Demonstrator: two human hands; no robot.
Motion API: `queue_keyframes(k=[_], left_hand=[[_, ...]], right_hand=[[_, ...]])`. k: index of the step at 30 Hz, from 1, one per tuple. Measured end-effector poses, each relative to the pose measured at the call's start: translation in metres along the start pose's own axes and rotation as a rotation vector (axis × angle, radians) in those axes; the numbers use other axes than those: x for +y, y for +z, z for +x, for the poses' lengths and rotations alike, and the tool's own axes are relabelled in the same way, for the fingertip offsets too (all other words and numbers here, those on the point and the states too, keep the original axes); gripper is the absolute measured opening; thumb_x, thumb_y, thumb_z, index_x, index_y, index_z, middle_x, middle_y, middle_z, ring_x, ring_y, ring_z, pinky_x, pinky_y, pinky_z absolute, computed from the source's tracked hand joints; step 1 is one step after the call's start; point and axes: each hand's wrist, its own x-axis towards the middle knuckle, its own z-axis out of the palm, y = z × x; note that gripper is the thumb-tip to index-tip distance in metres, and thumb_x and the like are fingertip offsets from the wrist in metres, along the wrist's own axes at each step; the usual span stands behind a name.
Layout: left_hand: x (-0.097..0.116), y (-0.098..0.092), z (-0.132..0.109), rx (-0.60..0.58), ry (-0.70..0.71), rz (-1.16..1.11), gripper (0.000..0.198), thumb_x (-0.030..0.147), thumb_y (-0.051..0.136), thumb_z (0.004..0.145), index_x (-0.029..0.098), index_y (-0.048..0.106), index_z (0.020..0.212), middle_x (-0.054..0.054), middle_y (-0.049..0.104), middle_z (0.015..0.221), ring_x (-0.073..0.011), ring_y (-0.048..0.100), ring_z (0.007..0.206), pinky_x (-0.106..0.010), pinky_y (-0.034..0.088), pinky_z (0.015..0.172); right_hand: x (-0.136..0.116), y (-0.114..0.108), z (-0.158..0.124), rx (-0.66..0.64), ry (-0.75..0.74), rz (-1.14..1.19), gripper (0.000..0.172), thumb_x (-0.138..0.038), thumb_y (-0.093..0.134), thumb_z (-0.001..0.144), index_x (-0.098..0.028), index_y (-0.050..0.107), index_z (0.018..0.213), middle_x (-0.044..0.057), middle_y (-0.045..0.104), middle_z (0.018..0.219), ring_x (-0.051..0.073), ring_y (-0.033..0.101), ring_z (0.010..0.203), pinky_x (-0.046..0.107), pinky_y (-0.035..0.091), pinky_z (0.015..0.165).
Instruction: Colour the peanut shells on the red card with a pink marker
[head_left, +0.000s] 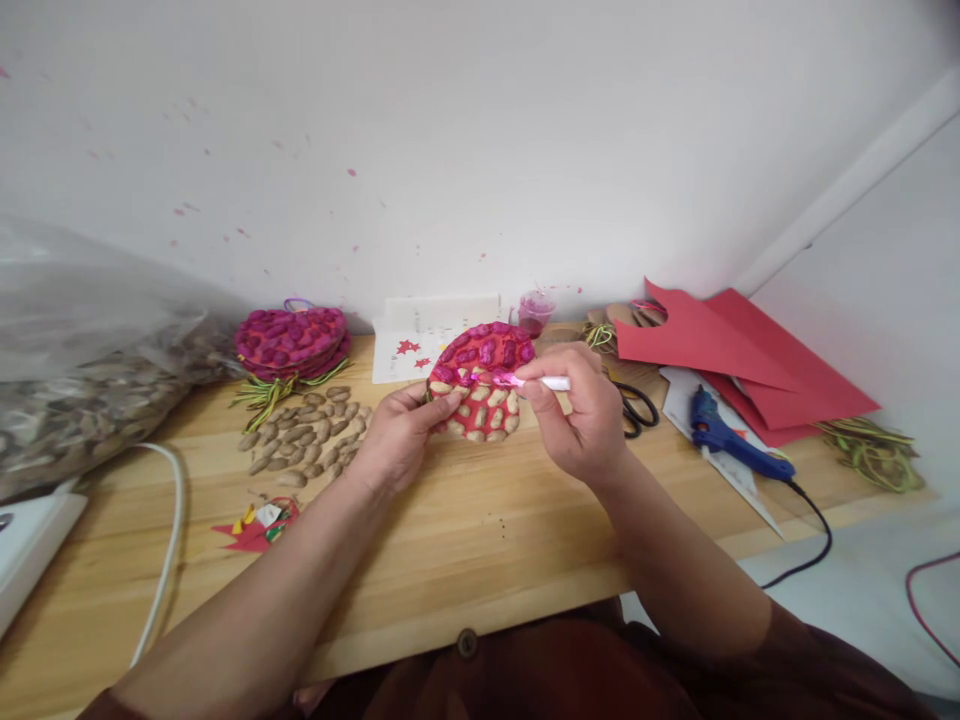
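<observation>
My left hand (405, 425) grips the left edge of a round red disc (484, 352) covered with peanuts in their shells, thumb on top. The upper peanuts are coloured magenta, the lower ones are bare tan. In my right hand (574, 410) is a slim white-handled brush (553, 383), pinched between thumb and fingers. Its pink tip touches the disc near the border between magenta and bare peanuts. Behind the disc stands a clear cup (535, 312) with magenta paint in it.
Loose peanuts (304, 435) and a stack of magenta discs (292, 340) lie left, beside a large bag of peanuts (97, 400). A white cable (178, 500) crosses the left side. Black-handled scissors (640, 408), a blue glue gun (735, 445) and red sheets (750, 350) lie right.
</observation>
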Motion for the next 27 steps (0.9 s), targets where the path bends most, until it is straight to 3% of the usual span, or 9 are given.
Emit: queue_keyframes(k=[12,18,23,27], left_hand=[[0.0021,0.0044,-0.0043,-0.023,0.034,0.095,0.032,0.041,0.096,0.063,0.015,0.081,0.074,-0.004,0.074,0.07,-0.0133,0.056,0.058,-0.027,0.041,0.059],[0.0005,0.0027,-0.0028,-0.026,0.023,0.09,0.03,0.039,0.095,0.064,0.015,0.079,0.071,-0.004,0.074,0.068,-0.0124,0.057,0.057,-0.026,0.04,0.058],[0.0014,0.0036,-0.0032,-0.046,0.015,0.095,0.031,0.041,0.095,0.065,0.016,0.081,0.074,-0.006,0.076,0.071,-0.0141,0.06,0.058,-0.027,0.042,0.058],[0.0015,0.0037,-0.0034,-0.046,0.029,0.095,0.029,0.04,0.095,0.065,0.016,0.08,0.071,-0.005,0.074,0.069,-0.0127,0.058,0.057,-0.026,0.041,0.057]], right_hand=[[-0.0012,0.0009,0.0003,-0.044,-0.048,0.005,0.008,-0.023,0.061,0.1,-0.026,0.068,0.102,0.002,0.076,0.092,0.02,0.067,0.091,0.042,0.05,0.087],[0.0032,0.0007,-0.001,0.018,-0.032,0.032,0.009,-0.023,0.063,0.1,-0.026,0.069,0.106,0.003,0.076,0.097,0.021,0.068,0.096,0.043,0.05,0.089],[0.0031,-0.0006,0.0002,-0.039,-0.038,0.025,0.007,-0.024,0.062,0.1,-0.026,0.069,0.103,0.003,0.076,0.094,0.022,0.068,0.095,0.043,0.051,0.088],[0.0048,-0.0015,0.0003,0.014,-0.025,0.024,0.008,-0.023,0.062,0.1,-0.026,0.069,0.104,0.003,0.076,0.095,0.021,0.068,0.094,0.043,0.051,0.087]])
